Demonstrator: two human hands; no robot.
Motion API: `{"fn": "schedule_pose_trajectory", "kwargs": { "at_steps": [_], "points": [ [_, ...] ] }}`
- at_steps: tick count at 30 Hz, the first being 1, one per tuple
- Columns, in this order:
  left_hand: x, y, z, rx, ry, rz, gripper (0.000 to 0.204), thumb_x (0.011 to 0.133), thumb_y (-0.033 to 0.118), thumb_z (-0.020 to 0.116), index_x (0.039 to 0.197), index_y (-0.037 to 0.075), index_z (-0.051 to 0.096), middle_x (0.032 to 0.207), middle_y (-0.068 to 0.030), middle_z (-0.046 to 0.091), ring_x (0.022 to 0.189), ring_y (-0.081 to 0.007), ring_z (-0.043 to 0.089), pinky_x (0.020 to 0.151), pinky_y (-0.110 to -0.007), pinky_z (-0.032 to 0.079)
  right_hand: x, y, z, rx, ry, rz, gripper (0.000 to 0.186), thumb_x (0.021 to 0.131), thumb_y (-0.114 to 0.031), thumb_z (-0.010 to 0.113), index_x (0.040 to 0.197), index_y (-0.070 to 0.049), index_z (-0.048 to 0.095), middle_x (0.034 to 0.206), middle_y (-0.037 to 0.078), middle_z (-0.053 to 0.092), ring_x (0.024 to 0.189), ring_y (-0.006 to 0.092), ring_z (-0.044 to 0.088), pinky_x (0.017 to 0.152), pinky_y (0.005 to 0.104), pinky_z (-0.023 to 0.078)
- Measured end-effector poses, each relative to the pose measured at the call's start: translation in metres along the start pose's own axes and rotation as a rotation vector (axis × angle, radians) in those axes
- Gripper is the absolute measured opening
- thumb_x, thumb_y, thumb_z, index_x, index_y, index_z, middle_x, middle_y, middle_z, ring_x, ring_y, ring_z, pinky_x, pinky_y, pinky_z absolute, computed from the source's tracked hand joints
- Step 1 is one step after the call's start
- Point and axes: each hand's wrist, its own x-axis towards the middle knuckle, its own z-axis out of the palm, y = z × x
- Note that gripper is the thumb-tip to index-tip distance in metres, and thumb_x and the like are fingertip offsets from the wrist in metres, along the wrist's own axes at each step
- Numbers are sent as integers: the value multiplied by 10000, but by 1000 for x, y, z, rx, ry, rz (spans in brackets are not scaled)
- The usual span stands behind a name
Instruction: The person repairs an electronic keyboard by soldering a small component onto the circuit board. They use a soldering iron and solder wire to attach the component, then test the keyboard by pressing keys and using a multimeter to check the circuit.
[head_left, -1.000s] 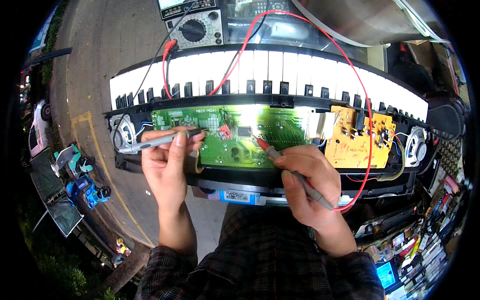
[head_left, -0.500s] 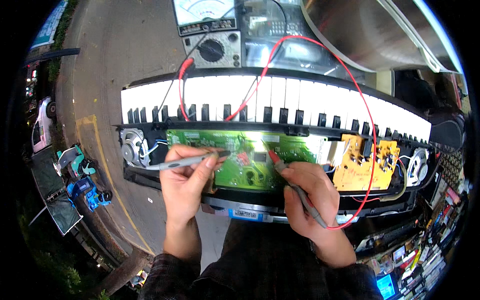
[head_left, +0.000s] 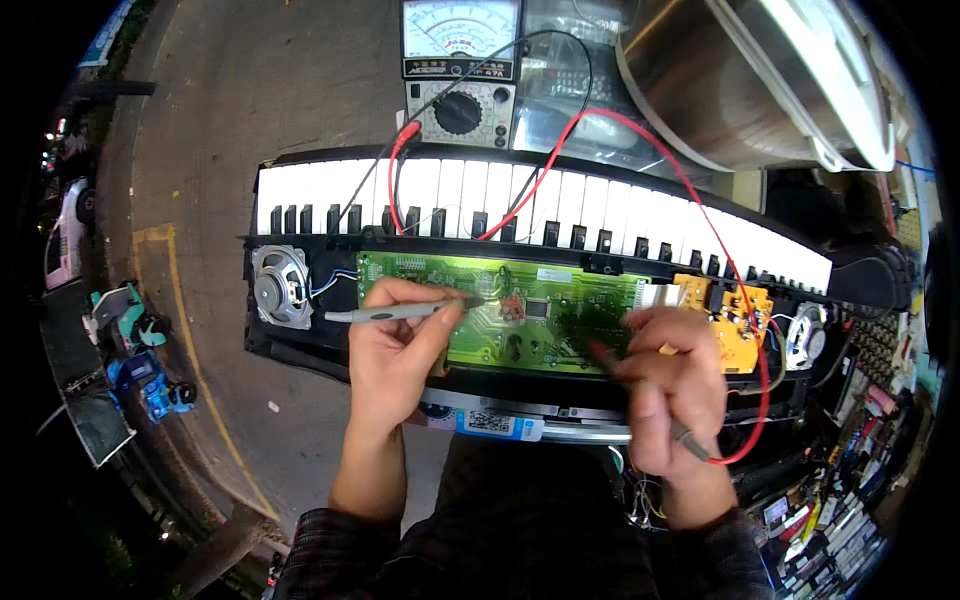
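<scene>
My left hand (head_left: 392, 350) is closed around a slim grey pen-shaped tool (head_left: 390, 313) with a dark grip. Its dark tip points right over the green circuit board (head_left: 465, 345); whether it touches cannot be told. Blurred by motion, my right hand (head_left: 675, 385) grips a red-tipped test probe (head_left: 688, 440) above the board's right part. A red lead (head_left: 735, 458) loops from the probe's rear end up across the keys. Near the board's middle sit a square black chip (head_left: 537, 309) and a small reddish part (head_left: 512, 309). The opened electronic keyboard (head_left: 305, 192) lies before me, white keys on the far side.
Behind the keys stands an analog multimeter (head_left: 459, 112) with a black lead (head_left: 560, 33). Speakers (head_left: 282, 288) (head_left: 803, 338) flank the boards, and an orange circuit board (head_left: 735, 345) lies right of the green one. A large metal pot (head_left: 740, 90) stands far right. Parked toy-like vehicles (head_left: 150, 385) are left.
My right hand has moved right and slightly down, taking the red probe's tip away from near the chip. My left hand keeps its pose by the board. The whole view has shifted somewhat.
</scene>
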Motion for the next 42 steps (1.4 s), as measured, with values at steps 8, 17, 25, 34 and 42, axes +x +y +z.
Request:
{"fn": "schedule_pose_trajectory", "kwargs": {
  "at_steps": [8,17,25,34,42],
  "points": [
    [2,0,-1,-124,-72,-28,223,1008,0,665,1170,3,511,978,-87,681,826,-63,628,701,-202,501,132,18,15,-699,-465,-273,343,860,-67,676,1202,-76,652,1019,134,596,936,318,704,757,435,568],
    [2,-8,-6,-212,-129,51,322,1014,-25,614,1284,16,444,1054,-92,650,942,-116,646,837,-252,549,199,63,85,-1047,-664,-409,361,955,-141,576,1306,-145,663,1119,130,630,911,334,742,760,444,617],
    [1,-14,-8,-227,-129,58,351,994,-58,628,1288,24,455,1065,-75,626,964,-108,625,878,-260,514,235,68,91,-1099,-675,-733,262,923,-128,620,1180,-123,671,1180,68,632,1078,269,700,876,378,607],
    [2,-13,-9,-181,-152,69,348,991,-48,634,1285,20,462,1079,-80,628,1008,-107,615,899,-265,510,230,91,91,-1029,-573,-598,214,923,-278,702,1015,-92,652,1063,80,662,983,290,700,789,416,598],
    [0,-13,-5,-149,-127,75,297,1005,-21,649,1254,17,493,1090,-83,647,1016,-105,630,901,-263,518,200,102,98,-997,-333,-517,268,963,-366,663,993,-100,672,962,79,666,927,276,712,754,399,592]
  ]
}}
